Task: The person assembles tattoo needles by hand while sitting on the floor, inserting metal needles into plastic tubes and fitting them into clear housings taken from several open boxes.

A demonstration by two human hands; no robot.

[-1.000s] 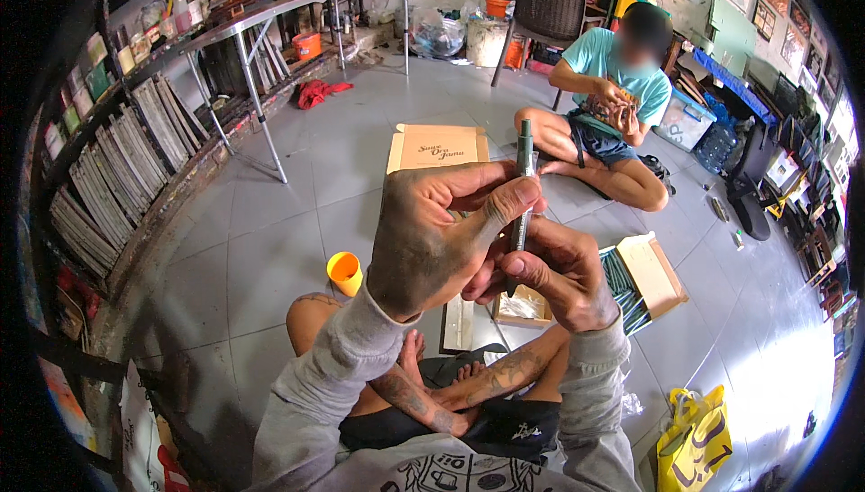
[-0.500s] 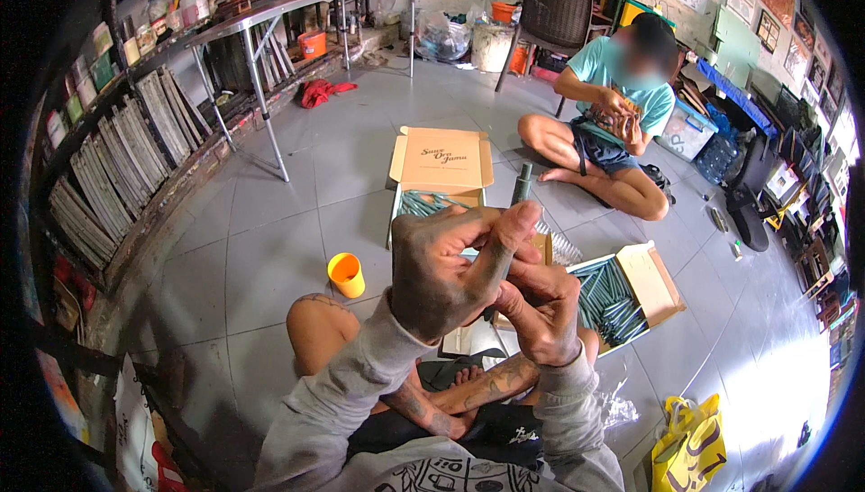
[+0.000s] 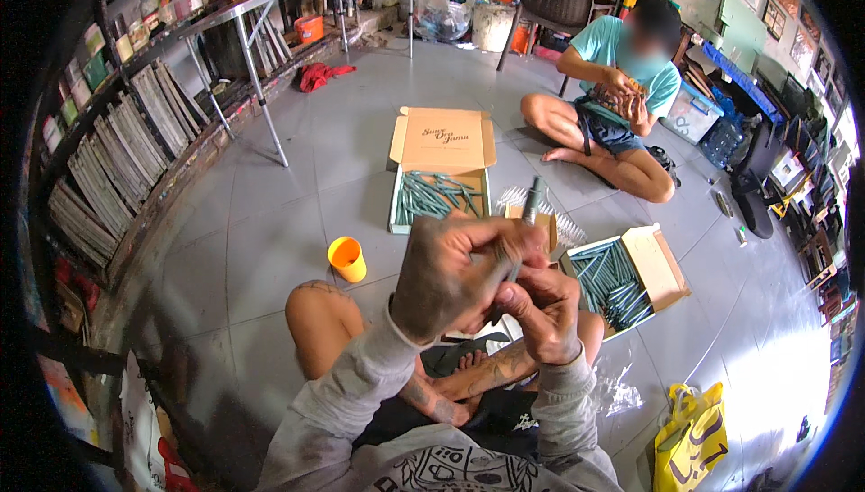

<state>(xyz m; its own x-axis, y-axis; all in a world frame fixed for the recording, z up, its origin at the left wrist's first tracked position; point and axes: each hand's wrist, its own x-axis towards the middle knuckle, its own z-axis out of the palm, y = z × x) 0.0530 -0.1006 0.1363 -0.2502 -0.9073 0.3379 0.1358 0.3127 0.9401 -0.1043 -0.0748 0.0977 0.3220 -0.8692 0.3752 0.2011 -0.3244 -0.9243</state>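
Note:
Both my hands are raised together in front of my chest on one slim dark green pen (image 3: 533,199), tilted with its narrow end up. My left hand (image 3: 441,267) is closed, its thumb and fingers wrapped round the pen's middle. Below and to the right, my right hand (image 3: 545,312) pinches the pen's lower part, which is partly hidden by the fingers. Beyond them, an open cardboard box (image 3: 443,136) holds loose green pens (image 3: 432,196). A second open box (image 3: 656,267) at the right is full of similar pens (image 3: 613,285).
An orange-yellow cup (image 3: 347,259) stands left of my knee. Clear ridged plastic (image 3: 563,226) lies between the boxes. Across from me another person (image 3: 622,100) sits cross-legged, both hands on a small object. A yellow bag (image 3: 689,438) lies lower right; a metal-legged table (image 3: 261,86) stands left.
My hands have turned slightly round the pen, and my left thumb has come down from its raised position. The view has shifted a little, showing more of the far box.

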